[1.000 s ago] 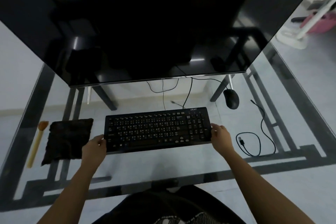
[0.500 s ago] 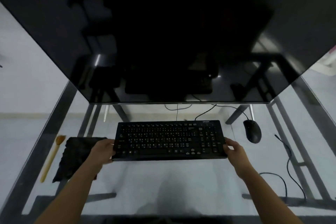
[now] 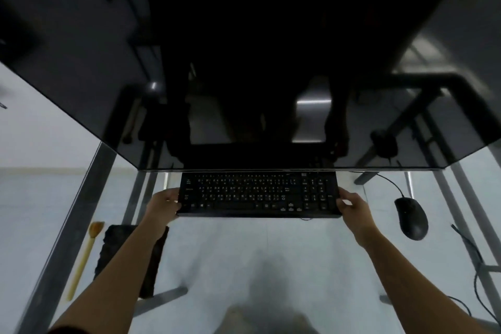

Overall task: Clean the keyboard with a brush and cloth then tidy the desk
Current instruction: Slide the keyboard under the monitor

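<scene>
A black keyboard (image 3: 259, 194) lies on the glass desk (image 3: 271, 257), its far edge right under the bottom edge of the large dark monitor (image 3: 244, 62). My left hand (image 3: 164, 205) grips the keyboard's left end and my right hand (image 3: 352, 205) grips its right end. A brush with a yellow handle (image 3: 82, 257) lies at the left of the desk. Beside it lies a dark cloth (image 3: 151, 260), partly hidden by my left forearm.
A black mouse (image 3: 410, 217) sits right of the keyboard, its cable running back under the monitor. A loose black cable (image 3: 477, 274) curls at the right edge. Metal frame bars (image 3: 78, 214) show through the glass.
Both hands have pushed the keyboard away from me, up to the monitor's lower edge. My view has moved closer to the screen, so brush, cloth and mouse sit lower in frame.
</scene>
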